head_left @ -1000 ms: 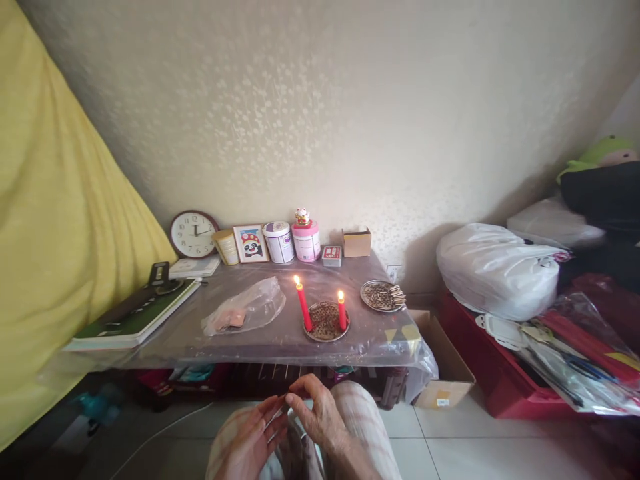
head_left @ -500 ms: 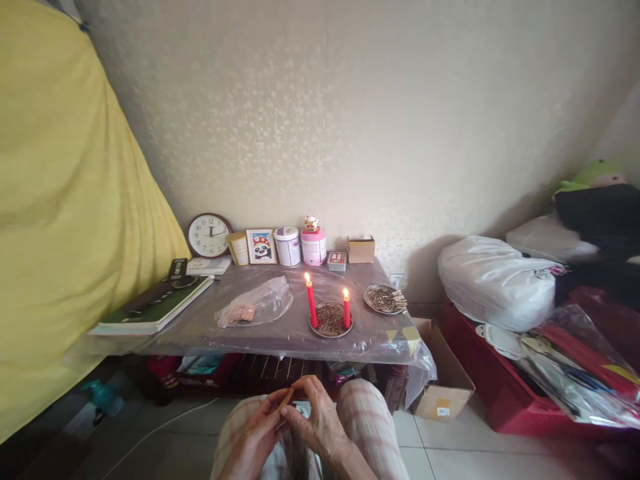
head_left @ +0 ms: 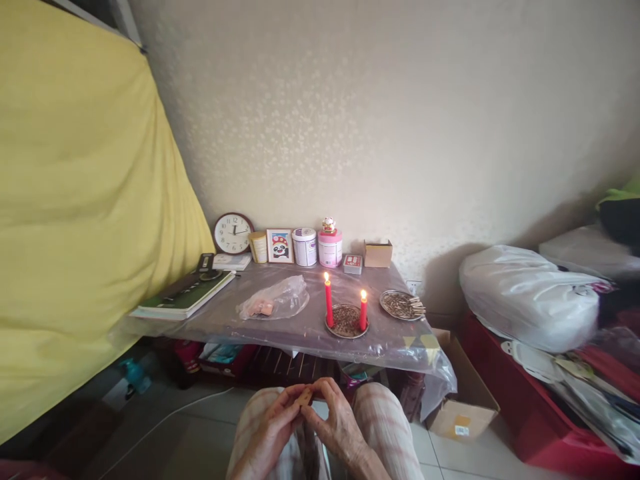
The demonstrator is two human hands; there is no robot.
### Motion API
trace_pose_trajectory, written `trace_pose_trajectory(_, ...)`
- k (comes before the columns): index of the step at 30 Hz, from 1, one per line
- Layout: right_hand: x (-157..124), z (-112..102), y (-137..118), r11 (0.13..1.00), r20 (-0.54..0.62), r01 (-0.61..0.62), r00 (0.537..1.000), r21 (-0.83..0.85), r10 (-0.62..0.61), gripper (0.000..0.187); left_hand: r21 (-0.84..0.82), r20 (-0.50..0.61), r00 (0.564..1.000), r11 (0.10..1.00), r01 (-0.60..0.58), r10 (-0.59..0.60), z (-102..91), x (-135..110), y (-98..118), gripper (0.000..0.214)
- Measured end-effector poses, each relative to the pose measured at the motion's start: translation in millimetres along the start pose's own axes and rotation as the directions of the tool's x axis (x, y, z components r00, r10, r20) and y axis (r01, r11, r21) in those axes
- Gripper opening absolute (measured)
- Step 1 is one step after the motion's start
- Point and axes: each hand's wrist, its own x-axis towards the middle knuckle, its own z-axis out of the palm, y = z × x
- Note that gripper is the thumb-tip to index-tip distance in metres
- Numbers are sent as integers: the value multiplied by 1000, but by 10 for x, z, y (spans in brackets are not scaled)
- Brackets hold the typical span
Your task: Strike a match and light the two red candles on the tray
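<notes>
Above my lap, my left hand (head_left: 274, 424) pinches a small flat brown piece (head_left: 305, 397); I cannot make out its kind. My right hand (head_left: 337, 420) grips the same piece from the other side, fingertips and thumb against it. Beyond my hands, on the low table (head_left: 220, 327), two lit red candles stand on a metal plate (head_left: 346, 335): a taller candle (head_left: 329, 303) at left, a shorter candle (head_left: 363, 315) at right. Left of them lies a clear plastic bag (head_left: 287, 297) with pinkish-brown pieces (head_left: 262, 307) in it.
A second plate (head_left: 395, 305) holds many sticks like matches. Along the wall stand a clock (head_left: 233, 233), a panda picture (head_left: 280, 246), two tins and a small cardboard box (head_left: 378, 254). A yellow cloth (head_left: 95, 200) hangs left; a cardboard carton (head_left: 465, 400) and red box (head_left: 540, 427) stand right.
The view has turned left, so the table and candles sit farther right in it. The brown piece between my hands has tipped and shows more of its flat face.
</notes>
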Motion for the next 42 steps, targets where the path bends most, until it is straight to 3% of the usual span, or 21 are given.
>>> trace_pose_trajectory(7,20,18,0,999,5,5,1000,-35,-5,11,61,13,999,997,-51,50,44,-25,21,24)
trace_pose_trajectory(13,28,16,-2,998,29,-29,999,-51,30,18,59,12,999,997,-48,47,54,-9,13,26)
trace_pose_trajectory(26,215,-128,-59,997,189,-22,981,-72,36,25,44,-52,997,998,-48,50,50,5,-27,31)
trace_pose_trajectory(36,186,-68,106,998,142,46,988,47,-52,28,41,-1,998,997,-58,58,27,19,-45,31)
trace_pose_trajectory(42,161,-99,69,999,119,1,993,53,-7,25,41,-6,999,998,-44,44,48,9,-32,31)
